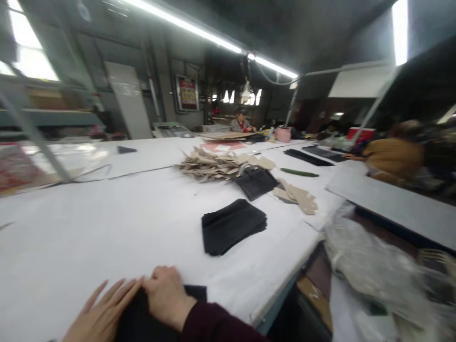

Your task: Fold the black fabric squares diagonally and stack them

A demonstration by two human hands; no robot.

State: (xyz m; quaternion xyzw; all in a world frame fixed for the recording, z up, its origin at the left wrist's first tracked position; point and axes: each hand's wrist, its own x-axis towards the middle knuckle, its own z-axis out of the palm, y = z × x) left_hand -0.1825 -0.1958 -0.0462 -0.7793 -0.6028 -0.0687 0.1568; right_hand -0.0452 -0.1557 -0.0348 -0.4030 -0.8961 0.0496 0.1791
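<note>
At the near edge of the white table (107, 223) lies a black piece of material (142, 318). My left hand (101, 313) rests flat on its left side with the fingers stretched out. My right hand (166, 294), in a dark red sleeve, presses down on the piece with its fingers curled over the top edge. A stack of black pieces (231, 225) lies further up the table, apart from both hands.
Beyond the stack sit a black handbag (254, 183), a heap of beige cut pieces (217, 164) and more beige strips (297, 194). Clear plastic bags (377, 266) fill the gap at the right. One person sits at the far end (242, 123), another at the right (392, 152).
</note>
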